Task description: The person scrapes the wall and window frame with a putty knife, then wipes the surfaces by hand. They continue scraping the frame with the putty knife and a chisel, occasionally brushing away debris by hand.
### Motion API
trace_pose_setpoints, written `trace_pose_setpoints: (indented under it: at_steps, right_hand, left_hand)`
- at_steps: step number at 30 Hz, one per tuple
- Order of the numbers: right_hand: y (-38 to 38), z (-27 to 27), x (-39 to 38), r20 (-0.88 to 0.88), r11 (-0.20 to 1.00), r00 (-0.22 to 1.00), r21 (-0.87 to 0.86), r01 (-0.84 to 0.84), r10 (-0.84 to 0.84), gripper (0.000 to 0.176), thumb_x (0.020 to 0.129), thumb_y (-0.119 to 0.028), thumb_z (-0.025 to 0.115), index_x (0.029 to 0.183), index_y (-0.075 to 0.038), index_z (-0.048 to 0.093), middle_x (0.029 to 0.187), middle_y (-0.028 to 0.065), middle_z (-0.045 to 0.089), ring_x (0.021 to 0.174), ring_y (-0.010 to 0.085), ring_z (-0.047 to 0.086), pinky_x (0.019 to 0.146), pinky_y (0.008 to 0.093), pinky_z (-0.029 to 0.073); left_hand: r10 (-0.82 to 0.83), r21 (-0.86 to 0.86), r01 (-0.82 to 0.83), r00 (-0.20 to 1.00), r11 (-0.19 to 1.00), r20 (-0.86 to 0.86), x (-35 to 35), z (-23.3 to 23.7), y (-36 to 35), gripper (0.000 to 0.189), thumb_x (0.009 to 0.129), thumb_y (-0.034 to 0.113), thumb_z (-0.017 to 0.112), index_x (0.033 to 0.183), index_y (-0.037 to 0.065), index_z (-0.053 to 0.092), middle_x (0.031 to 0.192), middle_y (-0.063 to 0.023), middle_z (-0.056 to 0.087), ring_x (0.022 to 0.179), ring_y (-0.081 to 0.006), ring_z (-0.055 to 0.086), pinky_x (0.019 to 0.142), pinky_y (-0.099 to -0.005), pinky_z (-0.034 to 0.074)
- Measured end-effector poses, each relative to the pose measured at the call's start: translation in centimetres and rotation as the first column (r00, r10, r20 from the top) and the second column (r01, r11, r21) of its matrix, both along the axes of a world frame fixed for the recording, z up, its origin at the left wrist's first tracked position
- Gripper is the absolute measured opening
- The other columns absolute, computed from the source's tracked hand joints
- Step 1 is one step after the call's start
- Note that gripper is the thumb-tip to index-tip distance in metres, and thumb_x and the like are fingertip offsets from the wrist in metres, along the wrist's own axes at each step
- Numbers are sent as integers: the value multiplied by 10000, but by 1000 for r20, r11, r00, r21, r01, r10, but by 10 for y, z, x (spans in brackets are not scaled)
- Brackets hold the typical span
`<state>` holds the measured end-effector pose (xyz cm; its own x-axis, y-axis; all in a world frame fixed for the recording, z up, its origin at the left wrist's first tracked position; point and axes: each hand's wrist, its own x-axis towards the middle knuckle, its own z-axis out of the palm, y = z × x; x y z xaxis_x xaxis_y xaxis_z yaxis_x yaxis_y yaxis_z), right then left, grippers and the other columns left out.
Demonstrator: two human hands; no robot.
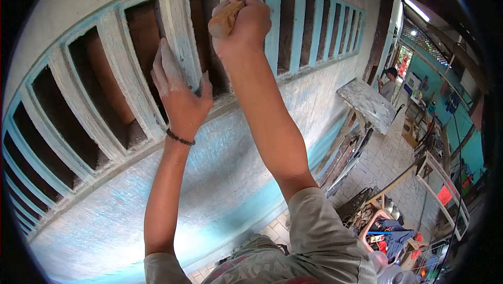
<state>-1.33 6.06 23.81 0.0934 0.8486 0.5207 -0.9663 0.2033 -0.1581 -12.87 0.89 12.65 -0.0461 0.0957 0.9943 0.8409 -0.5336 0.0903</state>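
Note:
My right hand (246,24) is raised high and closed around the wooden handle of a scraper (226,17); its metal blade tip shows above my fist, against an upright bar of a window grille (120,69). The grille has pale blue, worn paint on its bars. My left hand (181,92) lies flat with fingers together on a bar just left of the scraper and holds nothing. A dark bead bracelet (180,138) circles my left wrist.
Below the grille runs a wall (209,179) with scraped blue paint. A dusty table (369,103) leans at the right with planks under it. A person (389,82) stands far off by a doorway. Pink chair and clutter (385,229) sit on the tiled floor.

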Motion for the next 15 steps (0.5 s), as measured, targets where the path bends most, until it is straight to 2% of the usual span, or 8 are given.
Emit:
trace_pose_setpoints:
  at_steps: [1, 4, 5, 8, 9, 12, 15]
  right_hand:
    - [4, 5, -1, -88, 999, 996, -28, -37, 34, 199, 1072, -217, 520, 1241, -116, 489, 1113, 38, 531, 961, 205, 586, 863, 434, 511]
    - [-8, 7, -8, -44, 999, 999, -42, 9, -11, 197, 1080, -222, 502, 1239, -107, 493, 1126, 36, 518, 966, 201, 584, 862, 405, 505]
    - [-3, 5, -12, 33, 992, 993, -49, 118, -117, 169, 1086, -228, 480, 1216, -124, 507, 1108, 31, 522, 973, 194, 575, 885, 374, 490]
    - [25, 5, 3, -88, 996, 996, 81, -27, 34, 136, 1086, -237, 468, 1154, -127, 509, 1079, 23, 537, 949, 191, 568, 884, 365, 484]
    - [8, 11, 3, -92, 1000, 996, -4, 1, -1, 121, 1084, -237, 463, 1091, -120, 492, 1030, 17, 541, 908, 195, 560, 860, 373, 479]
    - [-4, 1, -2, 56, 994, 992, 8, 113, -113, 118, 1086, -231, 454, 1085, -120, 494, 1018, 27, 552, 893, 183, 569, 827, 368, 480]
    - [16, 1, 8, -40, 1000, 999, -3, -8, 8, 110, 1077, -209, 464, 1154, -133, 483, 1023, 50, 580, 899, 187, 592, 834, 376, 481]
  left_hand:
    - [37, 38, -36, 999, 999, -26, 0, 0, 2, 1021, 757, 45, 777, 1634, -55, 264, 1495, -320, 425, 1316, -513, 455, 1146, -561, 387]
    - [18, 21, -18, 1000, 1000, -17, 0, 0, 1, 1018, 757, 47, 776, 1633, -55, 268, 1492, -322, 427, 1315, -511, 456, 1146, -558, 386]
    - [19, 8, -19, 1000, 1000, -20, 0, 1, 0, 1010, 774, 66, 789, 1631, -59, 268, 1507, -330, 425, 1343, -509, 448, 1163, -556, 377]
    - [24, -29, -24, 1000, 999, -21, -2, -1, -3, 1005, 803, 104, 817, 1626, -65, 265, 1536, -345, 421, 1399, -506, 432, 1194, -551, 360]
    - [23, -38, -24, 1000, 999, -15, -2, -1, -4, 1011, 799, 102, 820, 1627, -64, 264, 1533, -345, 423, 1398, -506, 432, 1193, -551, 362]
    - [22, -38, -22, 1000, 999, -4, -1, 0, -3, 1023, 791, 100, 829, 1627, -61, 261, 1519, -340, 431, 1393, -499, 439, 1191, -551, 368]
    - [18, -23, -18, 1000, 1000, -1, -1, -1, -1, 1018, 779, 86, 811, 1627, -59, 267, 1512, -332, 429, 1367, -500, 446, 1178, -555, 370]
